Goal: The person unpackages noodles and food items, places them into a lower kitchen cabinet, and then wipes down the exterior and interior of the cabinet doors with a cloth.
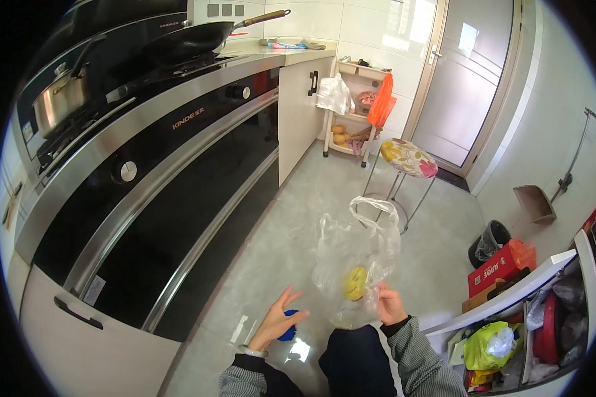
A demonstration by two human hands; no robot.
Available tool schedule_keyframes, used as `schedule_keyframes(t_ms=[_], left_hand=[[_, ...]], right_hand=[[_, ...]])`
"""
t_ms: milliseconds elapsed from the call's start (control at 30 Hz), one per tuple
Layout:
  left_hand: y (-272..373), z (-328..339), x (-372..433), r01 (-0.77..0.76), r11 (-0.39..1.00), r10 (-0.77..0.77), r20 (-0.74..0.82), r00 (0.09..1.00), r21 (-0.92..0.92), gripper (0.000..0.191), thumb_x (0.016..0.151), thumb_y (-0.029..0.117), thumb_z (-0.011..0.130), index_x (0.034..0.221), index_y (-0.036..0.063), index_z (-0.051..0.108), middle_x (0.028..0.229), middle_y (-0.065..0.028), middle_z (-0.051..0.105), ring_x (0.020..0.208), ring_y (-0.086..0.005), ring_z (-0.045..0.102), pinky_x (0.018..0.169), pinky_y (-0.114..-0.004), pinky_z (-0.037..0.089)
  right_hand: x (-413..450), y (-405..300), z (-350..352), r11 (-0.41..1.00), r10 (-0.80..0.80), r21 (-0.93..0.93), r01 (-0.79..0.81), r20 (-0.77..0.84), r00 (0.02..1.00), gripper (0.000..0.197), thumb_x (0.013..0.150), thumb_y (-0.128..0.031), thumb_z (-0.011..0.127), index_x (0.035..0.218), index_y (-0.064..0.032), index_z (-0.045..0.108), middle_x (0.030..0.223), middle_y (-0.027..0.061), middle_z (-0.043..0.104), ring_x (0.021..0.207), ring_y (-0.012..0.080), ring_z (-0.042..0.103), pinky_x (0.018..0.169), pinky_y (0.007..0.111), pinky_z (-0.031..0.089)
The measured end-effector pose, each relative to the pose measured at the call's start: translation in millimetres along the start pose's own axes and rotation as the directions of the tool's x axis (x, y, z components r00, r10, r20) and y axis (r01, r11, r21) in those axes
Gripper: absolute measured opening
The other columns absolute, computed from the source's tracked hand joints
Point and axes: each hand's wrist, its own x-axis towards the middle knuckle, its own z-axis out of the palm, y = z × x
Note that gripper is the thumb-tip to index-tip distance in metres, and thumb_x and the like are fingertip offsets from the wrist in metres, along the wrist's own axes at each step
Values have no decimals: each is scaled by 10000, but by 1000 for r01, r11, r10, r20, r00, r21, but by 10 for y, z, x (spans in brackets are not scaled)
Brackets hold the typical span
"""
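Observation:
A clear plastic carrier bag (335, 253) with a yellow smiley face (356, 284) printed on it hangs spread out in front of me. My right hand (391, 305) pinches its side near the lower right. The bag's loop handle (375, 202) stands up at the top. To the left, my left hand (279, 317) is apart from the bag, fingers spread and nothing in them. Behind that hand a small blue object (290, 331) is partly hidden; I cannot tell what it is.
An open drawer (506, 293) at lower right holds bagged items, a lime-green bag (489, 346) among them. Beyond stand a red box (494, 273), a dark bin (489, 243) and a floral stool (408, 158). A cooker front (188, 198) lines the left, with a wok (193, 42) above.

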Motion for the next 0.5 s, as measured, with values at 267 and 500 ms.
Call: schedule_keyframes(t_ms=[267,500], left_hand=[[-192,176,-47,-29,998,19,-190,982,-51,216,745,39,708,911,-44,598,811,-39,647,708,-90,575,613,-237,469],[-252,53,-94,-34,892,392,-735,553,450,237,686,68,714,857,19,556,718,-102,604,658,-202,595,629,-325,466]], right_hand=[[72,254,343,969,-22,244,23,-9,1000,405,848,31,553,1243,-22,479,1130,79,570,1068,169,535,876,293,470],[164,789,790,659,-411,-745,101,-244,878,594,842,8,537,1377,-84,295,1194,107,511,1102,168,507,926,320,432]])
